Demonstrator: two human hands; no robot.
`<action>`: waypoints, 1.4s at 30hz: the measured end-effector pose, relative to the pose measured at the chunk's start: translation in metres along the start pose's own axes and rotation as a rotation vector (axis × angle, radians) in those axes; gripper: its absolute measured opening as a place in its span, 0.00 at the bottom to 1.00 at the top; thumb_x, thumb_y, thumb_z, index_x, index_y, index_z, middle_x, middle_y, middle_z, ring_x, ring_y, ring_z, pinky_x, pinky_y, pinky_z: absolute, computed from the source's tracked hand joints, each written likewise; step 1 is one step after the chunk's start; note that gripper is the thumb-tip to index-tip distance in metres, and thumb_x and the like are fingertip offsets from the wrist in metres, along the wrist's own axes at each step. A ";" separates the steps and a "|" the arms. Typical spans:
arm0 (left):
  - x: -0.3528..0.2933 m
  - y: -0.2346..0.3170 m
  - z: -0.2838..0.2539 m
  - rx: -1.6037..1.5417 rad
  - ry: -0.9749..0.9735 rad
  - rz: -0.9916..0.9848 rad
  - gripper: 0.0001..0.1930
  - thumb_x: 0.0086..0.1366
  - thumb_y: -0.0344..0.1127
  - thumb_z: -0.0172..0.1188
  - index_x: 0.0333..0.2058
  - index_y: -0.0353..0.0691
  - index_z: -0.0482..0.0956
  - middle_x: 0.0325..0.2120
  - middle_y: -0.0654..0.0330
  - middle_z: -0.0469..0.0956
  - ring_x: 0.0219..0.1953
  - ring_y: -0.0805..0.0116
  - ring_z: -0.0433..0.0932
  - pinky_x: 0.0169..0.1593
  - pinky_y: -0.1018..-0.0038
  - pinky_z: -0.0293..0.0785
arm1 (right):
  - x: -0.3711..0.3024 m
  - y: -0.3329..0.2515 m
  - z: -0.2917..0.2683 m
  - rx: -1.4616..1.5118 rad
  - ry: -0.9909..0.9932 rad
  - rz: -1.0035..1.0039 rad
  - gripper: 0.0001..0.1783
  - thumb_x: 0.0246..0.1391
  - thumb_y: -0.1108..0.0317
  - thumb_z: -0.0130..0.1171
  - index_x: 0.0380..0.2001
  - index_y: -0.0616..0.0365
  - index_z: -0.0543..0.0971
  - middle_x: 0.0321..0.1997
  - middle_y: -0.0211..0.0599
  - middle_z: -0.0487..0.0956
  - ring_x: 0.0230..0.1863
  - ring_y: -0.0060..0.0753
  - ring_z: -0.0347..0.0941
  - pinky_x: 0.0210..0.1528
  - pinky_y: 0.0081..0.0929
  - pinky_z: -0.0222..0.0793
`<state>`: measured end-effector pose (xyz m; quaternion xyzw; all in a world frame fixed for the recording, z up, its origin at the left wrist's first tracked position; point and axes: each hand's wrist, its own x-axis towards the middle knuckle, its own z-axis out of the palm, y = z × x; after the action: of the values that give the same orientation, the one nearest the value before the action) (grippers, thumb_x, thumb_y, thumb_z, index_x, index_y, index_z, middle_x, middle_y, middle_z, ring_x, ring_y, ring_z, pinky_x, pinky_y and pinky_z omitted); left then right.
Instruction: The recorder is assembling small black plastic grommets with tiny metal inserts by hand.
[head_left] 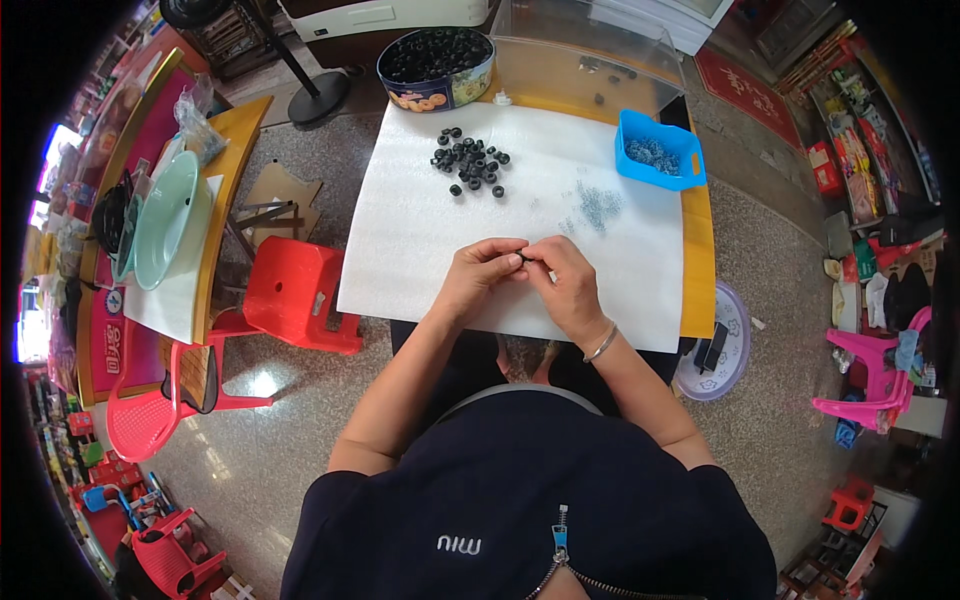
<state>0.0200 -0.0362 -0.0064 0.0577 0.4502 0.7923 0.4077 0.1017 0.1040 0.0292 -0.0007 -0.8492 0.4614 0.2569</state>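
Observation:
My left hand and my right hand meet over the near part of a white foam sheet. Pinched between their fingertips is a small black round part, mostly covered by the fingers. Beyond them lies a loose pile of similar black round parts, some showing a hole in the middle. To the right of that pile, tiny grey metal pieces are spread on the sheet; their exact shape is too small to tell. A bracelet circles my right wrist.
An oval tin full of black parts stands at the table's far left. More tiny metal pieces fill a blue plastic basket at the far right, before a clear plastic box. A red stool is left; a purple-white basin sits right.

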 end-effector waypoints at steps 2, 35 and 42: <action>0.002 -0.002 -0.002 0.033 -0.021 0.021 0.13 0.61 0.25 0.58 0.44 0.31 0.76 0.36 0.57 0.79 0.36 0.72 0.78 0.43 0.79 0.75 | 0.000 -0.003 -0.002 -0.025 -0.012 -0.026 0.07 0.44 0.79 0.57 0.30 0.60 0.75 0.30 0.40 0.73 0.32 0.42 0.72 0.34 0.32 0.69; -0.032 0.003 0.060 -0.213 -0.055 -0.108 0.15 0.62 0.35 0.59 0.45 0.33 0.73 0.38 0.58 0.76 0.41 0.70 0.76 0.48 0.75 0.71 | -0.029 -0.019 0.013 0.439 0.107 0.306 0.20 0.65 0.55 0.38 0.46 0.62 0.68 0.38 0.40 0.73 0.38 0.31 0.69 0.43 0.25 0.66; -0.024 -0.004 0.037 -0.210 -0.091 -0.113 0.17 0.62 0.40 0.60 0.43 0.34 0.74 0.28 0.65 0.74 0.29 0.77 0.69 0.40 0.80 0.69 | -0.015 -0.024 -0.010 0.004 0.021 0.000 0.12 0.54 0.69 0.53 0.41 0.60 0.76 0.41 0.40 0.73 0.42 0.40 0.68 0.47 0.30 0.66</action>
<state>0.0549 -0.0273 0.0185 0.0251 0.3482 0.8074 0.4757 0.1247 0.0941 0.0457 -0.0051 -0.8455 0.4631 0.2657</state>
